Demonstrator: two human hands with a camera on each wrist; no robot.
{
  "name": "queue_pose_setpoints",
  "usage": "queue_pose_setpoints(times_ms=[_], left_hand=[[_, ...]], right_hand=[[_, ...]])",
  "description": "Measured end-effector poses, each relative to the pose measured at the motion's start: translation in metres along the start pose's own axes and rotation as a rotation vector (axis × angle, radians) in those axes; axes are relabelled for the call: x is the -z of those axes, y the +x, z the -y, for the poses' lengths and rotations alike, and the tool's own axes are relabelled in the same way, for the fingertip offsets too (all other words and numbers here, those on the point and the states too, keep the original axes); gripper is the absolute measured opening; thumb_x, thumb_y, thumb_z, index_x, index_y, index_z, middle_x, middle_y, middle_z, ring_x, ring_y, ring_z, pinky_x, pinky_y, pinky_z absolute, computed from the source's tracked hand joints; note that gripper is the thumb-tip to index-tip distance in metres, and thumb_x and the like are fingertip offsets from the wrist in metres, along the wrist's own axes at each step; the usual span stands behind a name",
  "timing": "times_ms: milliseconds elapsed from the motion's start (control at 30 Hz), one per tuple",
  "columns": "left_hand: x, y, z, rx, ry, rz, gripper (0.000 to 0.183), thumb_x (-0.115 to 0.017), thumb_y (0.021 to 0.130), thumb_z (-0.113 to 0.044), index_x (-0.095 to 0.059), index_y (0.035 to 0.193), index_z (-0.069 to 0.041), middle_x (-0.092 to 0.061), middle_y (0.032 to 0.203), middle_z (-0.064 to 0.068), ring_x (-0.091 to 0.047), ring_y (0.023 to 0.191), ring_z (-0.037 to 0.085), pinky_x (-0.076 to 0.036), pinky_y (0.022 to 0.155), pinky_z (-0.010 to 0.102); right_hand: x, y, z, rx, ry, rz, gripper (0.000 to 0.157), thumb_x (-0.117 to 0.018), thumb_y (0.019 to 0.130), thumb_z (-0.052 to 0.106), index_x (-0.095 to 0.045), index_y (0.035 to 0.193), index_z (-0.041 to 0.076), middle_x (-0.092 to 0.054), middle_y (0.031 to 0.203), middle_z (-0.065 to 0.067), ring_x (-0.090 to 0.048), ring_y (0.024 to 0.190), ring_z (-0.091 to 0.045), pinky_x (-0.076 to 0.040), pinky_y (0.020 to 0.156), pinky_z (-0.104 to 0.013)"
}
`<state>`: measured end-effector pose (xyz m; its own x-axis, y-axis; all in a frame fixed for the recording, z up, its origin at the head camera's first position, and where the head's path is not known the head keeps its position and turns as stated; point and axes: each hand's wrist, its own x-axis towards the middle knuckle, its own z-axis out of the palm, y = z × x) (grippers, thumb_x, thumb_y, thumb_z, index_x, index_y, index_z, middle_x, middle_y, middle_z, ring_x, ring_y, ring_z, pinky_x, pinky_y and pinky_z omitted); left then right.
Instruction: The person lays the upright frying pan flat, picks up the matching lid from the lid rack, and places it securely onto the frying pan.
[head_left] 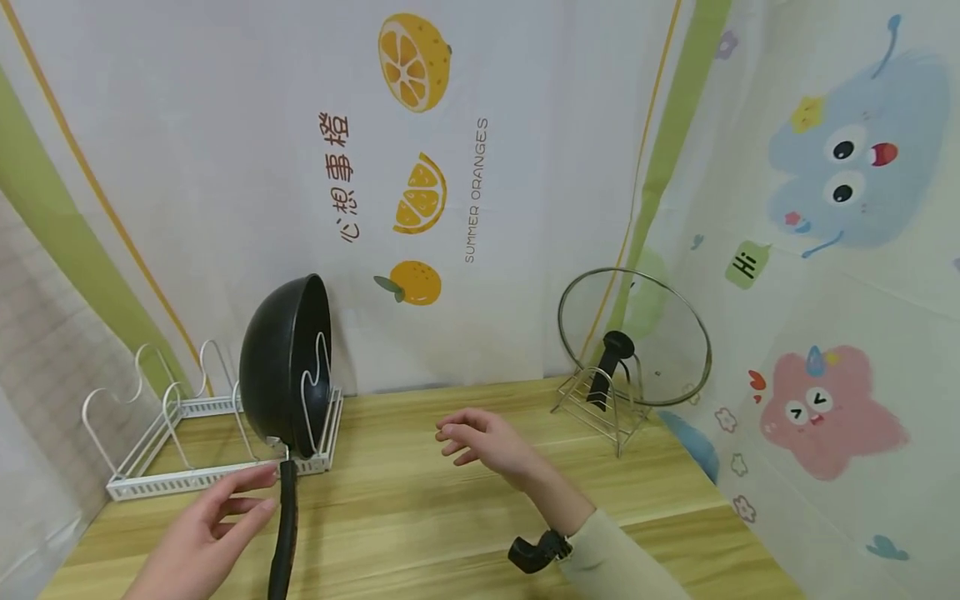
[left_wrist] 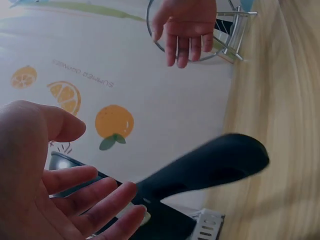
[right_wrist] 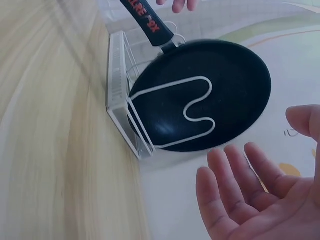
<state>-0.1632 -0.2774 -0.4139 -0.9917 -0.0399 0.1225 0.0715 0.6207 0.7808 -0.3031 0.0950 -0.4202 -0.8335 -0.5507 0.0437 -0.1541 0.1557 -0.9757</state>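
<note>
A black frying pan (head_left: 279, 358) stands on its side in a white wire rack (head_left: 217, 477), its black handle (head_left: 283, 525) jutting toward me. Right beside that handle is my left hand (head_left: 213, 525), thumb and fingers apart and loosely bent, holding nothing. The left wrist view shows the same fingers (left_wrist: 107, 195) spread next to the handle (left_wrist: 210, 165). My right hand (head_left: 487, 442) hovers over the middle of the table, fingers relaxed, with nothing in it. In the right wrist view, the right hand's fingers (right_wrist: 235, 180) are spread in front of the pan's inner face (right_wrist: 200, 95).
At the back right, a glass lid (head_left: 671, 333) with a steel rim and black knob leans in a small wire stand (head_left: 618, 417). The wooden table (head_left: 420, 517) meets a printed curtain (head_left: 517, 317) behind and another at the right. A black strap mount (head_left: 536, 554) sits at my right wrist.
</note>
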Motion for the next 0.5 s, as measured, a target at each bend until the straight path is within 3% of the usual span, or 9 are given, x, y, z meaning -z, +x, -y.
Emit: queue_pose_setpoints(times_ms=[100, 300, 400, 500], left_hand=[[0.002, -0.002, 0.009, 0.068, -0.003, 0.032, 0.06, -0.067, 0.111, -0.031, -0.051, 0.158, 0.002, -0.061, 0.151, 0.029, -0.062, 0.101, -0.013, -0.059, 0.081, 0.019], [0.001, -0.004, 0.024, 0.158, -0.005, 0.086, 0.066, -0.066, 0.112, -0.034, -0.045, 0.159, 0.007, -0.058, 0.153, 0.033, -0.076, 0.109, 0.016, -0.059, 0.08, 0.021], [-0.001, -0.004, 0.032, 0.188, -0.046, 0.126, 0.068, -0.064, 0.112, -0.029, -0.038, 0.16, 0.012, -0.054, 0.153, 0.039, -0.077, 0.114, 0.028, -0.061, 0.08, 0.026], [-0.004, -0.003, 0.038, 0.253, -0.129, 0.171, 0.072, -0.061, 0.114, -0.029, -0.029, 0.162, 0.015, -0.053, 0.15, 0.042, -0.076, 0.116, 0.033, -0.066, 0.082, 0.034]], right_hand=[[-0.009, 0.005, 0.0, -0.015, 0.045, 0.007, 0.041, -0.062, 0.112, 0.033, -0.068, 0.138, 0.002, -0.071, 0.137, -0.022, -0.075, 0.108, -0.02, -0.064, 0.092, -0.034], [-0.027, 0.015, 0.002, -0.03, 0.107, 0.044, 0.041, -0.063, 0.111, 0.031, -0.068, 0.137, 0.0, -0.072, 0.136, -0.021, -0.074, 0.104, -0.017, -0.064, 0.091, -0.035], [-0.036, 0.021, 0.001, -0.036, 0.119, 0.059, 0.043, -0.062, 0.111, 0.031, -0.067, 0.139, -0.002, -0.073, 0.134, -0.019, -0.074, 0.103, -0.016, -0.064, 0.09, -0.034], [-0.045, 0.026, 0.001, -0.04, 0.128, 0.073, 0.045, -0.062, 0.111, 0.03, -0.066, 0.14, -0.004, -0.074, 0.131, -0.018, -0.075, 0.103, -0.016, -0.064, 0.09, -0.034]])
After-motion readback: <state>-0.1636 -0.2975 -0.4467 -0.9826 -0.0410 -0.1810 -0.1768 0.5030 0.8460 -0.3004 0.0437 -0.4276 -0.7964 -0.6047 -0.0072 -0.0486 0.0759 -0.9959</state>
